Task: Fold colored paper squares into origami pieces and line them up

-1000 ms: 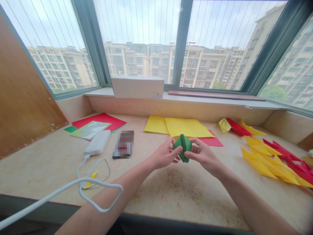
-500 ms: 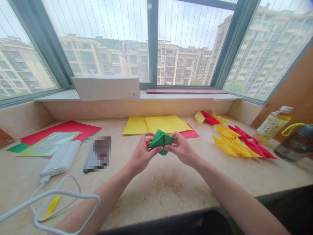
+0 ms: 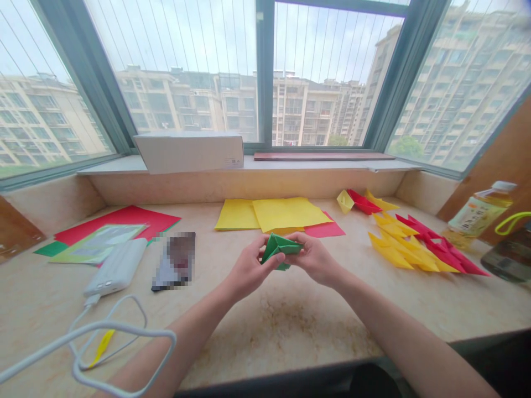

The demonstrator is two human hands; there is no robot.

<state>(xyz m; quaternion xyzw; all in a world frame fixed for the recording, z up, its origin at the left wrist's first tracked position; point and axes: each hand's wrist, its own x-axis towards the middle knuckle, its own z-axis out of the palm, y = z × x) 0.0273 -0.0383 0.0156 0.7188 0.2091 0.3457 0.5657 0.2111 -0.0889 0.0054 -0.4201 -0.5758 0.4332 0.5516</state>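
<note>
Left hand and right hand both grip a folded green paper piece, fingers closed on it from either side, held up over the marble tabletop. Yellow paper sheets lie just beyond it, a white power bank to the left, folded yellow and red paper shapes to the right.

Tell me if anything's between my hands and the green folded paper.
Nothing visible stands in the way. Your left hand and right hand both touch the green folded paper directly, from either side. The yellow paper sheets lie beyond it, not between.
</note>
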